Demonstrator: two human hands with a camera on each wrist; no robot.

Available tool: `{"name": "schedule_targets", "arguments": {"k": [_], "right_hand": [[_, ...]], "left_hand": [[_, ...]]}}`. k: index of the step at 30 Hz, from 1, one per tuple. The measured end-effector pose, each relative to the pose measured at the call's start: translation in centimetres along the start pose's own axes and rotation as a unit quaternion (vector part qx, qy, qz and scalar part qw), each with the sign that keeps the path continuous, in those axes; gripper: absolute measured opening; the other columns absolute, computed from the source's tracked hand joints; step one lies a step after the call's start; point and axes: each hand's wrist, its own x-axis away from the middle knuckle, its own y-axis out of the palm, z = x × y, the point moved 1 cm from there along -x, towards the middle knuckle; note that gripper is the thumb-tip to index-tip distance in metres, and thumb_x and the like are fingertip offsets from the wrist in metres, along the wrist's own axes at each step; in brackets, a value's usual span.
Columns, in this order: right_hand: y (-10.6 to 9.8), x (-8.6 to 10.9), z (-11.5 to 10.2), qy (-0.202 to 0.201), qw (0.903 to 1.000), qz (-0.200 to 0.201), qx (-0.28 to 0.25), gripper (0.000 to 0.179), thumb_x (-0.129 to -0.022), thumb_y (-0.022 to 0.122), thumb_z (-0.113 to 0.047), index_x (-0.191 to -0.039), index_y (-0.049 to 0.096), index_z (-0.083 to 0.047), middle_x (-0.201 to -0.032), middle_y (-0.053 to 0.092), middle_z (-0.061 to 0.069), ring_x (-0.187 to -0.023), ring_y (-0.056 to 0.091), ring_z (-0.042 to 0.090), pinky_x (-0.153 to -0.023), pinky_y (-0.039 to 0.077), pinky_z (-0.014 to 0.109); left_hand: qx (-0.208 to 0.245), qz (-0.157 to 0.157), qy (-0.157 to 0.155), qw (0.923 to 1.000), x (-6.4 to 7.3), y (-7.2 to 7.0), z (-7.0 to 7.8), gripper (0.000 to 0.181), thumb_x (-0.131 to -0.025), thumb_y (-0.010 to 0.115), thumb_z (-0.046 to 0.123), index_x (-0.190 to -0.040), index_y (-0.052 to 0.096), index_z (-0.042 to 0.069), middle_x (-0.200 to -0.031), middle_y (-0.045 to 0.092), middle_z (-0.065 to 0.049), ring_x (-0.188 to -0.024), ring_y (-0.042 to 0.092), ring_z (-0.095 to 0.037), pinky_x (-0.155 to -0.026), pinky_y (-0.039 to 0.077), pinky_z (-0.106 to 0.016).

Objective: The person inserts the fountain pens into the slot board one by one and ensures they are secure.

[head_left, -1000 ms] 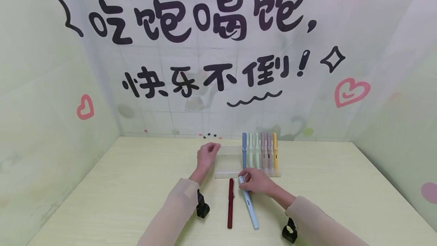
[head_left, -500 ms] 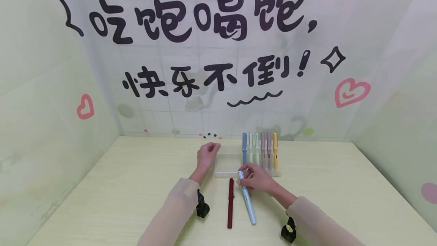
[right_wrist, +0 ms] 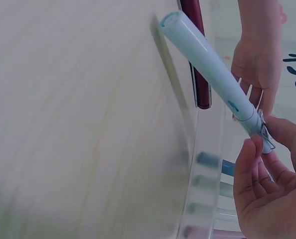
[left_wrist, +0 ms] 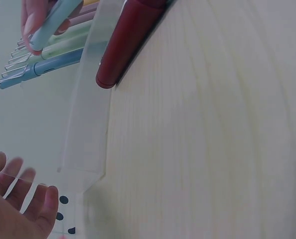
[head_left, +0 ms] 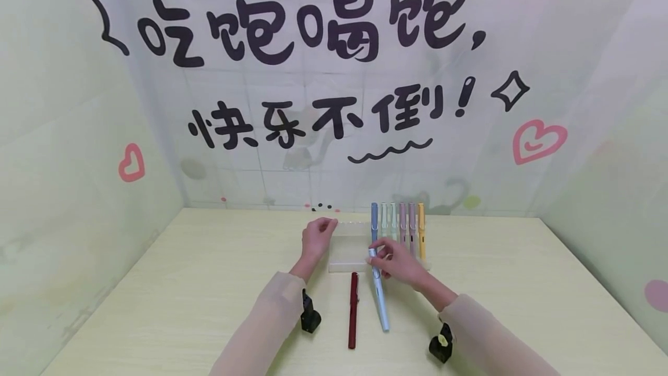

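My right hand (head_left: pixel 399 263) pinches a light blue capped pen (head_left: pixel 382 303) near its wire clip, the barrel sloping down toward me. In the right wrist view that pen (right_wrist: pixel 213 69) hangs over the table with its shadow beside it. A clear plastic pen stand (head_left: pixel 348 251) has my left hand (head_left: pixel 315 239) at its upper left corner. The left wrist view has the left thumb and fingers (left_wrist: pixel 47 206) on either side of the clear panel's edge. A dark red pen (head_left: pixel 353 312) lies on the table in front of the stand.
Several pens stand in the stand's right half: a blue pen (head_left: pixel 374 219), pale green ones, purple ones and a yellow pen (head_left: pixel 421 225) at the end. Behind the wooden table (head_left: pixel 182 295) rises a printed backdrop (head_left: pixel 261 184), with similar side panels.
My right hand has moved away from me toward the stand, carrying the light blue pen, whose cap end now overlaps the stand's front. The left hand and the red pen have stayed put.
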Motion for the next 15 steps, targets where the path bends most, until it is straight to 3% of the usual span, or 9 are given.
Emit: {"name": "schedule_targets", "arguments": {"k": [9,15], "right_hand": [[-0.9,-0.7,-1.0,0.002,0.9998,0.022,-0.004,0.032,-0.081,0.063,-0.012,-0.106,0.051,0.004,-0.075,0.057,0.008,-0.058,0.052,0.020,-0.052,0.049,0.037],[-1.5,-0.6,-3.7,-0.006,0.9989,0.046,0.004,0.028,-0.081,0.062,-0.006,-0.106,0.052,0.004,-0.075,0.056,0.010,-0.059,0.053,0.025,-0.054,0.049,0.039]], "left_hand": [[0.001,0.003,0.001,1.0000,0.1,0.0,0.3,0.023,-0.087,0.056,0.022,-0.093,0.065,0.002,-0.087,0.064,-0.009,-0.082,0.058,-0.021,-0.071,0.047,-0.032],[0.004,0.002,0.000,1.0000,0.1,0.0,0.2,0.024,-0.087,0.056,0.023,-0.094,0.065,0.001,-0.088,0.064,-0.009,-0.084,0.058,-0.021,-0.073,0.047,-0.032]]}}
